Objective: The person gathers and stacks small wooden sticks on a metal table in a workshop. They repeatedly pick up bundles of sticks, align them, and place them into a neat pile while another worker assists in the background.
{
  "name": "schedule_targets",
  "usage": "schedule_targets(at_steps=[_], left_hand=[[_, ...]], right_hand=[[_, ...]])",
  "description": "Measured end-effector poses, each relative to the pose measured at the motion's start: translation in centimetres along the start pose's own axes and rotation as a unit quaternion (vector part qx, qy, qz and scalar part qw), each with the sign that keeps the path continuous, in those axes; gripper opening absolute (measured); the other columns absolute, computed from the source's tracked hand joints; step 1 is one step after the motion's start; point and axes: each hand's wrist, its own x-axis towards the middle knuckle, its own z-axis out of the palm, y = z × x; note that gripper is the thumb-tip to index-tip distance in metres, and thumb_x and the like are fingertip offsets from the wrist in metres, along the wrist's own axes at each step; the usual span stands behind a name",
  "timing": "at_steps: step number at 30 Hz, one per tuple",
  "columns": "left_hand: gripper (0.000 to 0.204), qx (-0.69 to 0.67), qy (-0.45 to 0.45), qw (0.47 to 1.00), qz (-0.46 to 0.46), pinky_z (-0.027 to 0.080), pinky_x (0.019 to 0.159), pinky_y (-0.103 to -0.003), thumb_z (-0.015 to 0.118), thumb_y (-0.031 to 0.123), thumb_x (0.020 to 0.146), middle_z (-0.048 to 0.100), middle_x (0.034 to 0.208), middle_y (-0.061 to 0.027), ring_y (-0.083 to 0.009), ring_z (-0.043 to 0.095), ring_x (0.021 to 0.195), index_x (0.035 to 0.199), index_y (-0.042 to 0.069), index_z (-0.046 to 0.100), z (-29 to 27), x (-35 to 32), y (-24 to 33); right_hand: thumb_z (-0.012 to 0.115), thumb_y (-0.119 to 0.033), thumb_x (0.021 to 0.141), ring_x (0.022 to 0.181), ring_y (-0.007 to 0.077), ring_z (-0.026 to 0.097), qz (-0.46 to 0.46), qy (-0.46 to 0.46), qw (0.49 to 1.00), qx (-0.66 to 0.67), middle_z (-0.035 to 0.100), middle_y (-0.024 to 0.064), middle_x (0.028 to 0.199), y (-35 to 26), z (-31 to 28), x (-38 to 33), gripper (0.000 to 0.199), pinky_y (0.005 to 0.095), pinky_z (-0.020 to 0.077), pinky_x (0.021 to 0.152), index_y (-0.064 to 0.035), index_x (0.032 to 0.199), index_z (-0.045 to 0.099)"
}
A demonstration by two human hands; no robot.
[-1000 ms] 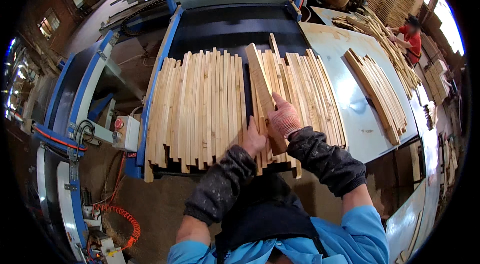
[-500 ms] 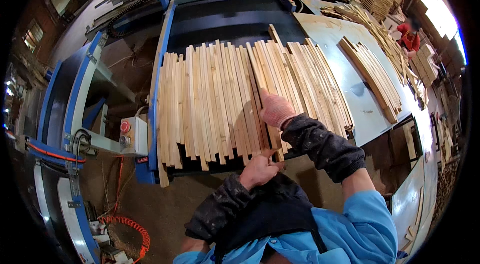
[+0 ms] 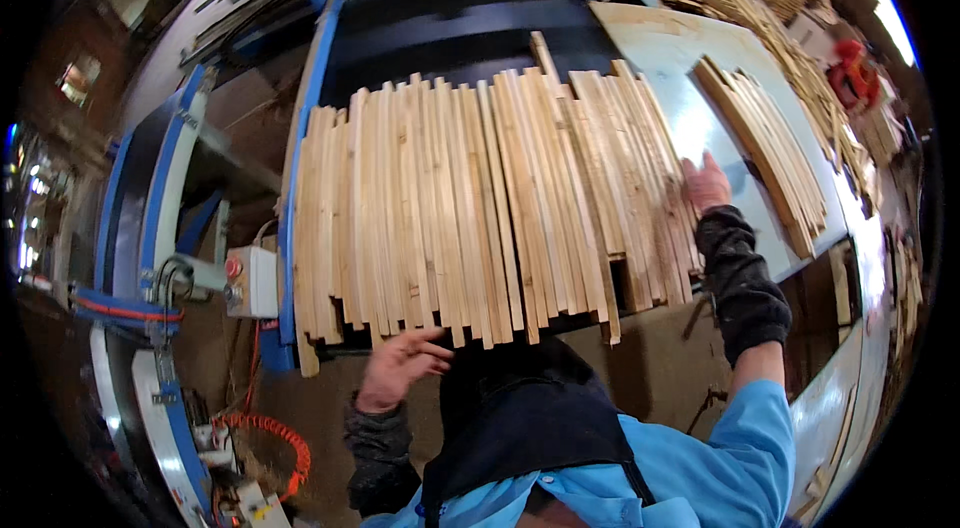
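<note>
Pale wooden sticks [image 3: 450, 208], straight, narrow and lightly knotted, lie side by side in a broad row on a black bed [image 3: 450, 23] edged by a blue rail [image 3: 318, 78]. Their ends are uneven; one stick juts out on the far side. The left hand [image 3: 395, 370] is at the row's near edge, its fingers parted and loosely bent, holding nothing; whether they touch the wood I cannot tell. The right hand [image 3: 709, 186], blurred, is at the row's right side, its fingers outstretched and slightly spread, beside the outermost sticks.
</note>
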Motion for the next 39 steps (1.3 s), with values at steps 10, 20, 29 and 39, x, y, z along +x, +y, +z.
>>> schedule_targets(at_steps=[10, 20, 29, 39], left_hand=[[0.053, 0.318, 0.614, 0.721, 0.033, 0.053, 0.092, -0.039, 0.07, 0.027, 0.102, 0.072, 0.12, -0.0142, -0.0242, 0.066, 0.109, 0.146, 0.0, 0.059, -18.9, -8.2, -2.0], [0.038, 0.239, 0.579, 0.778, 0.041, 0.052, 0.09, -0.045, 0.079, 0.012, 0.092, 0.071, 0.114, -0.0163, -0.0282, 0.066, 0.1, 0.123, -0.005, 0.066, -32.6, -6.2, -8.3], [0.02, 0.111, 0.618, 0.764, 0.148, 0.048, 0.085, -0.03, 0.077, 0.017, 0.096, 0.064, 0.097, 0.0004, -0.0115, 0.06, 0.092, 0.105, 0.004, 0.064, -14.6, -1.1, 0.6], [0.017, 0.244, 0.117, 0.942, 0.199, 0.051, 0.071, -0.029, 0.074, 0.015, 0.098, 0.062, 0.088, -0.001, -0.0126, 0.059, 0.08, 0.102, 0.001, 0.065, 12.9, 24.5, 3.7]], right_hand=[[0.062, -0.052, 0.101, 0.092, 0.0442, 0.069, 0.042, -0.105, 0.965, 0.236, 0.072, 0.029, 0.098, -0.4, 3.8, 3.3, 0.058, 0.0507, 0.0519, 0.087, 0.0047, 0.103, 0.071], [0.057, -0.062, 0.098, 0.109, 0.0417, 0.069, 0.077, -0.184, 0.952, 0.233, 0.072, 0.0283, 0.112, -6.7, -4.2, 0.8, 0.067, 0.0498, 0.0535, 0.095, 0.0016, 0.114, 0.071], [0.055, -0.061, 0.099, 0.115, 0.0424, 0.067, 0.138, -0.133, 0.954, 0.228, 0.073, 0.0255, 0.117, -4.6, -3.0, -0.3, 0.063, 0.049, 0.0512, 0.1, -0.0017, 0.114, 0.071], [0.057, -0.06, 0.099, 0.115, 0.043, 0.066, 0.122, -0.118, 0.958, 0.229, 0.073, 0.0251, 0.116, -4.6, -2.7, 0.1, 0.061, 0.0487, 0.0508, 0.101, -0.0021, 0.114, 0.071]])
